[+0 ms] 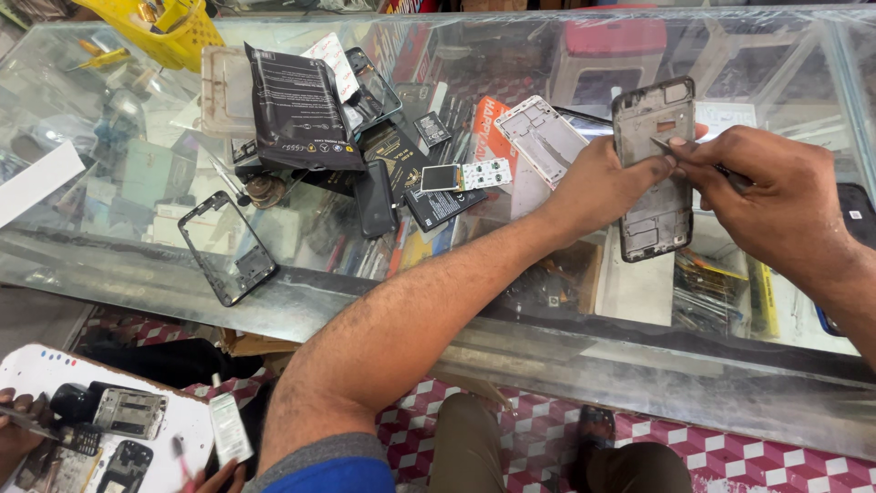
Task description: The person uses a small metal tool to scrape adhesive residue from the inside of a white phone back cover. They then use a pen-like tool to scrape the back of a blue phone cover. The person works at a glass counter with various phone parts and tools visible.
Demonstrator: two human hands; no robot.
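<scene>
- My left hand (598,183) has its fingers clamped on the grey phone frame (653,173), held above the glass bench (109,246) near its right edge
- My right hand (776,205) fingers pinch a thin metal tool (721,169) against the frame
- The tip could slip and gouge the frame if I press hard

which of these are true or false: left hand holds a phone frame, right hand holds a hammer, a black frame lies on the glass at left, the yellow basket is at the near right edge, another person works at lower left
1. The left hand holds a grey phone frame. True.
2. The right hand holds a hammer. False: it holds a thin metal tool at the frame.
3. A black phone frame lies alone on the glass counter at left. True.
4. The yellow basket sits at the near right edge. False: far left corner.
5. Another person's hand works at lower left. True.
</scene>
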